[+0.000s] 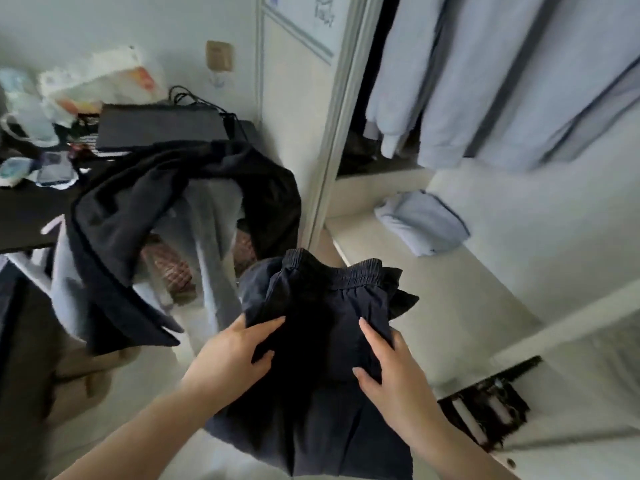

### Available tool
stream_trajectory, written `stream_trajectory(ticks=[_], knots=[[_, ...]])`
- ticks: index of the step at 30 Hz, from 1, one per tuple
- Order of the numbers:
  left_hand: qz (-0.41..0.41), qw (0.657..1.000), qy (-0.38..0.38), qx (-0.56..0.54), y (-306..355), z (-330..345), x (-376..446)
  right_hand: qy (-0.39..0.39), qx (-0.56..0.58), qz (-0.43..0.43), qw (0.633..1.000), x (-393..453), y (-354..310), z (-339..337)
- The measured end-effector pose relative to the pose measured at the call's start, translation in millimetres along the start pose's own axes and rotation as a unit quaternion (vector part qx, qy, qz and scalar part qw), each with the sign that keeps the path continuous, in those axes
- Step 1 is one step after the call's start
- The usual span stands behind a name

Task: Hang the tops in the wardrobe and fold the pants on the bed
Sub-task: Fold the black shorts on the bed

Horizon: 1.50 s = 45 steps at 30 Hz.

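Dark navy pants (322, 303) with an elastic waistband hang folded in the air in front of me, waistband away from me. My left hand (235, 351) grips their left edge, thumb on top. My right hand (388, 368) holds the right side, thumb and fingers curled round the cloth. Pale blue tops (485, 81) hang in the open wardrobe at the upper right. A folded pale blue garment (422, 223) lies on the wardrobe's white shelf (485, 271).
A dark garment (149, 202) and a pale one are draped over a chair at the left. Behind it a dark desk (31, 209) carries bags, a laptop case and small items. The wardrobe's door frame (329, 133) stands upright in the middle.
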<state>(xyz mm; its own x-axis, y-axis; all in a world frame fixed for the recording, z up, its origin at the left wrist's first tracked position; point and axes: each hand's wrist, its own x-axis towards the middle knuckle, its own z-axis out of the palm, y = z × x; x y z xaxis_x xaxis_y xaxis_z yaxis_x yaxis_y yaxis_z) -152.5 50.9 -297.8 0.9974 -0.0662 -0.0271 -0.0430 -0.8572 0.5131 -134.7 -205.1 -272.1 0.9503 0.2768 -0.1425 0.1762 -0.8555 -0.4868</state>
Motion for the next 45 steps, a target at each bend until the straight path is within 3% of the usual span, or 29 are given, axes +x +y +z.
stream_trajectory(ticks=[7,15,23,30,38,45], knots=[[0.091,0.996,-0.026,0.008,67,25,81,0.082,0.05,0.079,0.992,3,60,-40],[0.167,0.982,-0.075,0.038,82,48,201,0.127,0.072,0.177,0.973,75,94,-43],[0.247,0.954,-0.155,0.065,67,79,347,0.188,0.131,0.303,0.925,173,124,-21],[0.319,0.928,-0.173,0.081,94,127,449,0.274,0.239,0.344,0.866,231,184,-7],[0.438,0.885,-0.123,0.1,142,178,535,0.379,0.26,0.363,0.811,285,269,2],[0.477,0.862,-0.03,0.168,173,192,634,0.411,0.252,0.295,0.825,347,340,-32]])
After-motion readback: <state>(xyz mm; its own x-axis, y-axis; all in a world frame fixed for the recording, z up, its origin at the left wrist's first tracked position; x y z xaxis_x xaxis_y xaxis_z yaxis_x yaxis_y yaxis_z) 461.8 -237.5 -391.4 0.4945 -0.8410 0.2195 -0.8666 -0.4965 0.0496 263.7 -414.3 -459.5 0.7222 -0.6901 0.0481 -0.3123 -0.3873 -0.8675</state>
